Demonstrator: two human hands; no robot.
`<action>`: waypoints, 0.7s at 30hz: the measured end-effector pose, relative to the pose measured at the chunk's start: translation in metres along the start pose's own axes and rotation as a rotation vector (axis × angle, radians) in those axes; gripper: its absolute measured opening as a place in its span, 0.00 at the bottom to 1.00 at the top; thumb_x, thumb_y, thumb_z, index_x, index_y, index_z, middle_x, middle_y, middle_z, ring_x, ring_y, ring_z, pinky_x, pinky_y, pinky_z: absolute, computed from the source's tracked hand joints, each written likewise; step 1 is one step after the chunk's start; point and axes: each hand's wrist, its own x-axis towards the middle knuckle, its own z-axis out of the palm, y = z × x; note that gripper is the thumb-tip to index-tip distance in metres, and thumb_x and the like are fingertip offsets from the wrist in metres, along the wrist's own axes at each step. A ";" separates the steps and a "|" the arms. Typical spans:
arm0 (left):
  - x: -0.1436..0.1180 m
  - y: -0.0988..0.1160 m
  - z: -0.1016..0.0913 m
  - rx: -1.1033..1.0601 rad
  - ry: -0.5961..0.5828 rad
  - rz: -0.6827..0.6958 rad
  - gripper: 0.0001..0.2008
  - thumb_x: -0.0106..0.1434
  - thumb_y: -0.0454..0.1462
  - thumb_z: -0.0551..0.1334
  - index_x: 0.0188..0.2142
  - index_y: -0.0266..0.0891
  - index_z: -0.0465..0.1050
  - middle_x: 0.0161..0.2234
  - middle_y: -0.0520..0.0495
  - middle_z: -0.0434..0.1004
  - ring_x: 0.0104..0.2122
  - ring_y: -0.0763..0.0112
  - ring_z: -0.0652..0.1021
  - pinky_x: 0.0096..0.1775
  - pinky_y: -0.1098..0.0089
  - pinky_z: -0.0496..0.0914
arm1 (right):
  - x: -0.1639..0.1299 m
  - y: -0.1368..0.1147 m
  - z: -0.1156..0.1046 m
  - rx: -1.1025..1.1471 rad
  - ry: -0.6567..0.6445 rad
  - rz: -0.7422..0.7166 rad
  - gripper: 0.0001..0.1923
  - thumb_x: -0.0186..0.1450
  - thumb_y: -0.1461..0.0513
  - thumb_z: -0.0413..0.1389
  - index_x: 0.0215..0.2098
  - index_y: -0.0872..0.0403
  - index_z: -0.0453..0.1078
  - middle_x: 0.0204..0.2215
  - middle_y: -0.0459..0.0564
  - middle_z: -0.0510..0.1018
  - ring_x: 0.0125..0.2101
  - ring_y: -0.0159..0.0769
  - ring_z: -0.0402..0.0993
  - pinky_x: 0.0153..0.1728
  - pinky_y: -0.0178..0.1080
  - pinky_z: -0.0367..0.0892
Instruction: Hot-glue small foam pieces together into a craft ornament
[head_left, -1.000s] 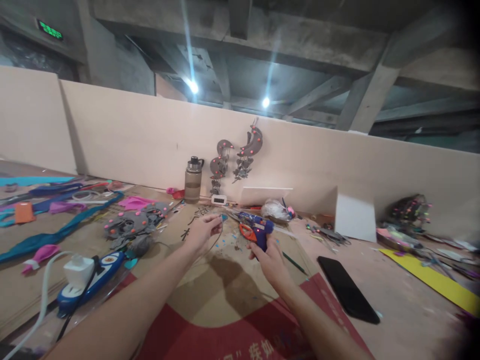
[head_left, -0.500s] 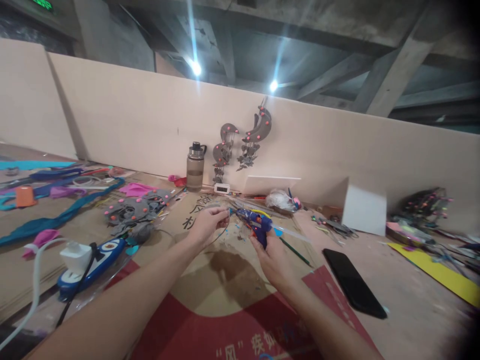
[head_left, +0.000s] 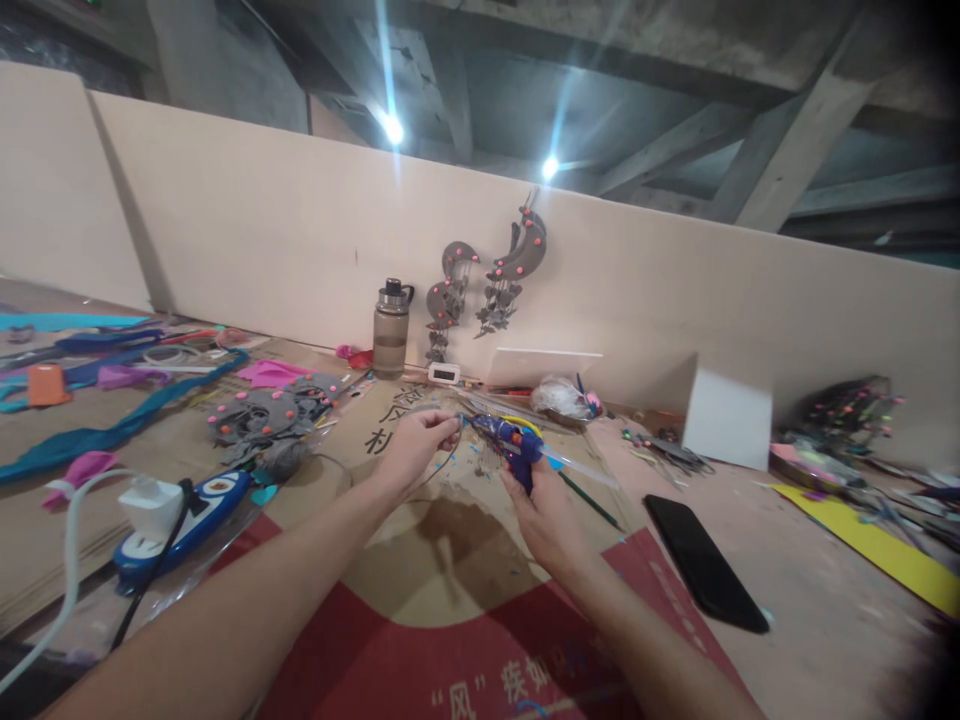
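Observation:
My right hand is wrapped round the handle of a blue hot glue gun, its nozzle pointing left. A clear glue stick juts from the gun's back end. Just left of the nozzle, my left hand has its fingers pinched together. A small bluish piece shows at those fingertips, too small to name, with a thin dark strand hanging below. Under both hands lies a printed cardboard sheet, tan and red, with small blue scraps on it.
A power strip with a white plug and cables lies at left, near grey felt pieces with pink dots. A water bottle stands by the partition. To the right are a black phone and yellow sheet.
Both hands keep nearly the same place, the glue gun's nozzle still close to my left fingertips. The whole view has shifted very slightly.

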 end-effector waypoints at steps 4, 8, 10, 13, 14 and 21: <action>0.000 0.002 0.000 0.012 0.049 0.018 0.10 0.53 0.40 0.63 0.23 0.34 0.71 0.20 0.52 0.68 0.21 0.78 0.66 0.27 0.73 0.60 | 0.000 0.000 0.000 -0.009 0.001 -0.005 0.20 0.66 0.57 0.46 0.54 0.55 0.61 0.47 0.58 0.72 0.47 0.46 0.68 0.49 0.49 0.62; -0.002 0.003 0.002 0.046 0.062 0.015 0.10 0.53 0.40 0.63 0.23 0.34 0.71 0.19 0.52 0.67 0.20 0.78 0.65 0.26 0.73 0.60 | -0.002 0.000 0.000 -0.010 -0.010 -0.006 0.19 0.66 0.57 0.46 0.53 0.55 0.62 0.46 0.57 0.73 0.46 0.46 0.68 0.48 0.49 0.62; -0.003 0.002 0.003 0.075 0.048 0.012 0.11 0.54 0.41 0.62 0.23 0.34 0.71 0.19 0.52 0.68 0.20 0.77 0.66 0.26 0.73 0.60 | -0.003 -0.001 0.000 -0.024 -0.017 0.007 0.18 0.65 0.56 0.47 0.51 0.55 0.64 0.44 0.57 0.74 0.45 0.46 0.69 0.47 0.48 0.63; -0.003 0.000 0.003 0.102 0.029 0.016 0.12 0.54 0.41 0.62 0.22 0.35 0.70 0.19 0.51 0.68 0.21 0.76 0.66 0.27 0.72 0.60 | -0.003 -0.002 0.000 -0.033 -0.013 0.005 0.18 0.65 0.57 0.47 0.50 0.55 0.65 0.43 0.57 0.74 0.43 0.45 0.70 0.46 0.47 0.64; -0.003 0.000 0.002 0.100 0.031 0.013 0.12 0.54 0.41 0.62 0.21 0.35 0.70 0.19 0.52 0.67 0.20 0.76 0.66 0.27 0.72 0.60 | -0.003 -0.002 0.000 -0.031 -0.010 0.003 0.18 0.65 0.57 0.47 0.50 0.55 0.65 0.43 0.57 0.74 0.43 0.45 0.70 0.46 0.47 0.64; -0.001 0.006 -0.001 -0.053 0.095 -0.008 0.10 0.51 0.40 0.64 0.22 0.35 0.69 0.18 0.54 0.65 0.20 0.79 0.64 0.25 0.73 0.57 | -0.001 -0.005 -0.001 0.123 0.066 0.104 0.17 0.62 0.55 0.51 0.45 0.56 0.67 0.34 0.53 0.76 0.33 0.39 0.71 0.37 0.42 0.66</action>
